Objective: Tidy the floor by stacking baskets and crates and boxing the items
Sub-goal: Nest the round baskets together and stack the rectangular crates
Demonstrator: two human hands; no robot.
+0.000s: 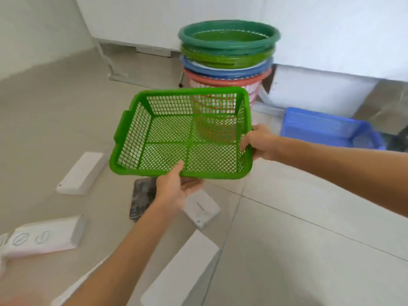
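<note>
I hold a green mesh crate [154, 138] in the air above the floor, empty and tilted towards me. My left hand [176, 186] grips its near rim, thumb inside and fingers underneath. My right hand [260, 143] grips the right rim, fingers curled over the edge. Behind the crate stands a stack of round baskets [228, 51], green on top, then blue and red. A blue rectangular crate [326, 127] lies on the floor to the right.
Several white boxes lie on the tiled floor: one at the left [81, 173], one below the crate [202, 208], one at the bottom middle [183, 272], one with drawn symbols [44, 237] at the lower left. A dark flat item [142, 197] lies under my left forearm. White walls stand behind.
</note>
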